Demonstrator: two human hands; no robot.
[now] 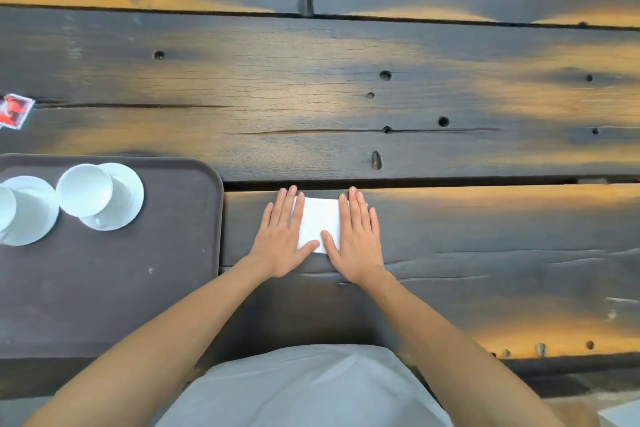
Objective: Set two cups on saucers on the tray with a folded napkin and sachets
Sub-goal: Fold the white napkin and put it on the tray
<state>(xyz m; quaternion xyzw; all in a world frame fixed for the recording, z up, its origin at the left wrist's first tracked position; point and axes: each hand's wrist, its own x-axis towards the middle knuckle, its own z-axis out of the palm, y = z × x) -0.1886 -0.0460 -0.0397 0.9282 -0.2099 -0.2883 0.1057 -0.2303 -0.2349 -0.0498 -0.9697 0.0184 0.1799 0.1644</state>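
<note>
A white folded napkin lies on the dark wooden table just right of the brown tray. My left hand presses flat on its left side and my right hand presses flat on its right side, fingers spread. On the tray's far left part stand two white cups on white saucers: one cup on its saucer, and another cup on its saucer, cut off by the frame's left edge. Red and white sachets lie on the table beyond the tray.
The table is made of dark planks with gaps, knots and holes. Its near edge runs in front of my grey-clothed body. The tray's near half is bare brown surface.
</note>
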